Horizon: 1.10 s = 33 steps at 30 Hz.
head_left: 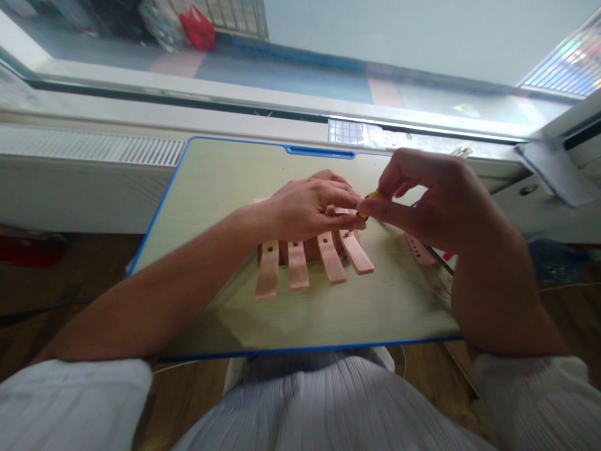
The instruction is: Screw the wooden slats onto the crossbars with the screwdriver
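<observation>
A small wooden piece (pixel 310 260) made of several parallel slats with holes lies on the pale green desk (pixel 211 188). My left hand (pixel 307 207) rests on top of it, fingers curled down over the slats' far ends. My right hand (pixel 422 200) is just to the right, fingers pinched round a small yellow-handled tool (pixel 369 203) whose tip meets the wood near my left fingertips. Another loose slat (pixel 419 249) lies under my right wrist, partly hidden.
The desk has a blue rim and a blue handle slot (pixel 320 151) at its far edge. Beyond it runs a white window sill (pixel 141 125) with a radiator grille (pixel 94 147) on the left. Wooden floor shows on both sides. A red bag (pixel 197 28) lies outside the window.
</observation>
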{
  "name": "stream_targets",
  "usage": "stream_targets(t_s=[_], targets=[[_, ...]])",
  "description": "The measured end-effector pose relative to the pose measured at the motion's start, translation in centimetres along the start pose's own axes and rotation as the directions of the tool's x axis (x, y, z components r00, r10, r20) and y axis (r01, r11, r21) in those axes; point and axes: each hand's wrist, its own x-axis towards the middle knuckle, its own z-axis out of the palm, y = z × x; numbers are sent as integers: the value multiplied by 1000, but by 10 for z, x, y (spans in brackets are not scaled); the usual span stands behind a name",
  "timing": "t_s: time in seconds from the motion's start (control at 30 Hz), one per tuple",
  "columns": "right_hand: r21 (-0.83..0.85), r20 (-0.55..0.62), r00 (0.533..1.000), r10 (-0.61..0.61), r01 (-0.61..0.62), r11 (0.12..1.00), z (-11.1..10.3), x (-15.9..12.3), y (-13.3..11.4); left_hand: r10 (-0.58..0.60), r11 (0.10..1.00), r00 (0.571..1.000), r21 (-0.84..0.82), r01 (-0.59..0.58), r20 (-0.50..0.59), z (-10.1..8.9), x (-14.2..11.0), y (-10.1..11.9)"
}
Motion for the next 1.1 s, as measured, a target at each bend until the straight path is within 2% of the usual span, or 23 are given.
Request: stream_targets(t_s=[0.33,0.63,0.9,1.0,1.1], targets=[[129,129,990,-50,33,991,-14,-3,-5,-21,1000,1000,-1,21,3,-3,-1,6],[21,101,994,-32,30,999,-12,-3,-5,24,1000,1000,16,-24,5,-2,1,4],[-61,1,998,-61,61,996,-1,0,-3,14,1000,1000,22,-14,-13,-1,0,3],[-149,-11,998,-58,56,987,2,2,-5,9,1000,999,12,-9,-33,0,0,1],[-163,-23,997,-70,65,984,7,4,-5,23,1000,999,-8,-24,-35,1,0,0]])
